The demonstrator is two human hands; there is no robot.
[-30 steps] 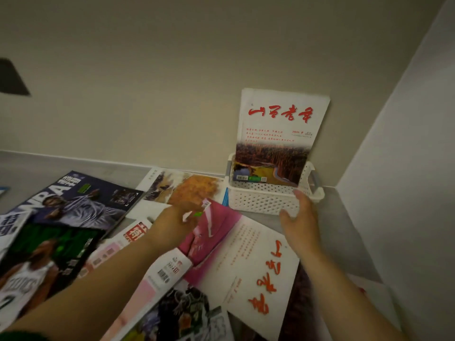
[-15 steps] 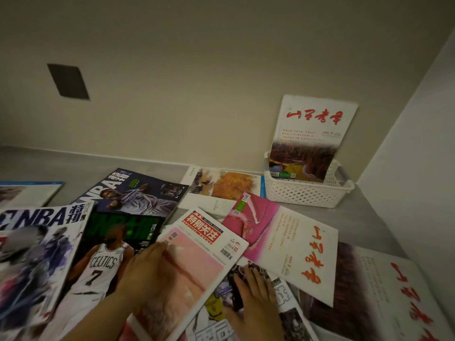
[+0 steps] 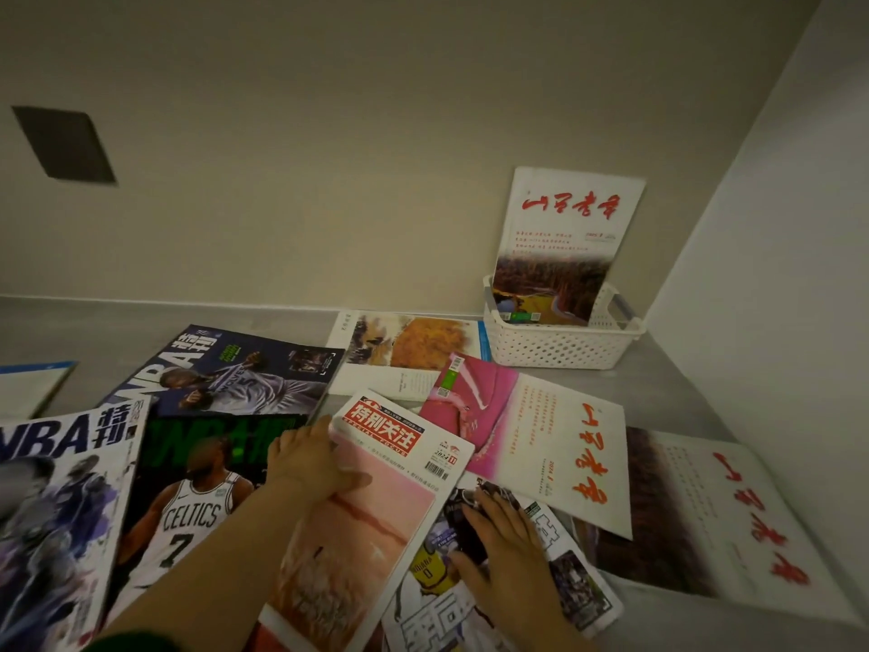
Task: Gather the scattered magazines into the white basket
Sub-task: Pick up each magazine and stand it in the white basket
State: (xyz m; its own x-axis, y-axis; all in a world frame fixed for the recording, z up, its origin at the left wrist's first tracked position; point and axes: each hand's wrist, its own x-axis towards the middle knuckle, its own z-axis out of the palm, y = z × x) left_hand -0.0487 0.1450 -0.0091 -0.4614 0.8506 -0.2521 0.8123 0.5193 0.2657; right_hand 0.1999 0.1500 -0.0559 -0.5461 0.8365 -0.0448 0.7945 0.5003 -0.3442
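Grey surface [image 3: 667, 374], magazines everywhere. Left hand [image 3: 310, 458] pinches the pink magazine [image 3: 371, 524] near the front edge, right hand [image 3: 503, 543] flat on a basketball magazine [image 3: 576, 588]. I'd slide pink free, then stand it in the white basket [image 3: 559, 348], back-right corner.

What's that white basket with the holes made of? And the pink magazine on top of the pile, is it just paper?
White basket: probably moulded plastic, matte; its stiff walls have even rows of holes and a handle slot. Pink magazine: paper, likely with a coated cover; it is thin and flat, with sharp printing and a barcode. The dim light hides how shiny it is.
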